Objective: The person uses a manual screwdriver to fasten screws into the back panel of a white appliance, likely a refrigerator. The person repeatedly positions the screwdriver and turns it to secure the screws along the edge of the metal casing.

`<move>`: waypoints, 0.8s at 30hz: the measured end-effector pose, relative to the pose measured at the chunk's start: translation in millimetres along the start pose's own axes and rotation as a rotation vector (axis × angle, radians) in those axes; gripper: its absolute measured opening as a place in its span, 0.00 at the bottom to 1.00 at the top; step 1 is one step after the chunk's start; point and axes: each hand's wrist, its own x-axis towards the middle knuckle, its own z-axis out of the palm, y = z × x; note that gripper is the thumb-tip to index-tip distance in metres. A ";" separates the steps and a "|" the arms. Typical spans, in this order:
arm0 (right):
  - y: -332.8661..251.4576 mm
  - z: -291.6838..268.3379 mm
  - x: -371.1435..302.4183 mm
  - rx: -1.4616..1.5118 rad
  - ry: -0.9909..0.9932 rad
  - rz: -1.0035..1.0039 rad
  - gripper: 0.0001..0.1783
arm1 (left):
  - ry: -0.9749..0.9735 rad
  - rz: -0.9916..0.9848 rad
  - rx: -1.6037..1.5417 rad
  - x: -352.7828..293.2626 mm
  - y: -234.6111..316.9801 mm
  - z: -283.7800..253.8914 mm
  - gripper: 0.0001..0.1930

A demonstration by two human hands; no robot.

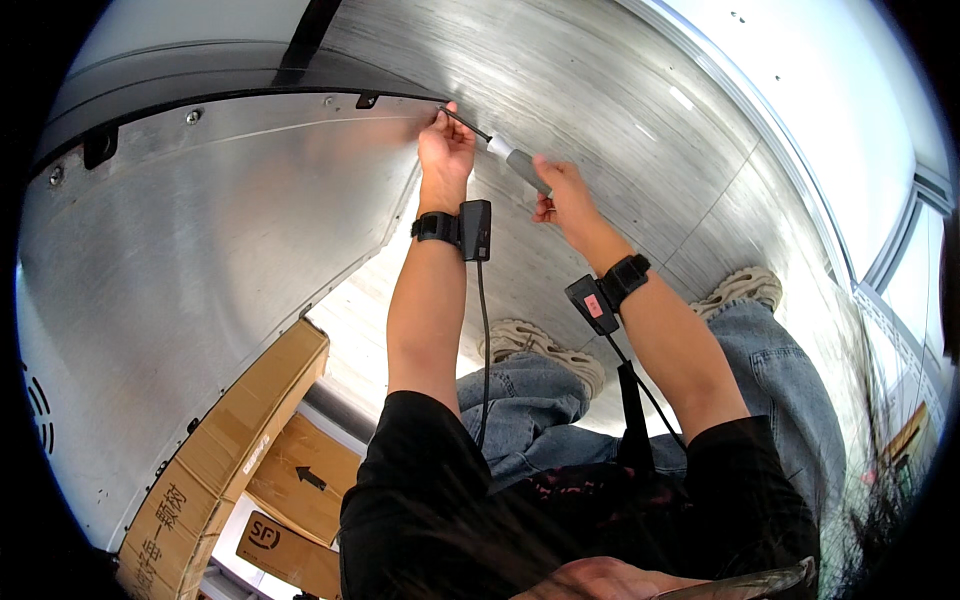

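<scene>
A screwdriver (pixel 515 163) with a grey and white handle slants up to the left. My right hand (pixel 567 196) is closed round the end of that handle. The dark shaft reaches the far right corner of a large metal panel (pixel 250 220). There my left hand (pixel 447 147) has its fingers curled around the tip; whatever they pinch is too small and covered to make out. Along the panel's far edge sit a screw (pixel 193 117) and another screw (pixel 56 176) near the left corner.
Cardboard boxes (pixel 300 470) stand under and beside the panel at the lower left. A grey wood-look floor (pixel 620 110) lies beyond my hands, with a white door or wall panel (pixel 840 100) at the right. Black devices with cables are strapped to both wrists.
</scene>
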 end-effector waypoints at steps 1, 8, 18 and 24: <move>1.5 5.4 -1.8 -0.053 0.094 -0.059 0.30 | 0.001 0.000 0.000 0.1 0.6 -0.6 0.08; -13.3 -10.5 -10.7 0.043 -0.208 0.150 0.25 | -0.021 -0.002 -0.057 3.9 0.3 -4.3 0.07; -6.5 -8.0 -4.3 -0.119 -0.119 -0.006 0.23 | 0.041 -0.012 -0.076 3.7 -0.5 -1.8 0.12; -12.1 -12.6 -6.2 -0.056 -0.189 0.085 0.21 | -0.003 -0.031 -0.060 7.4 1.8 -7.5 0.07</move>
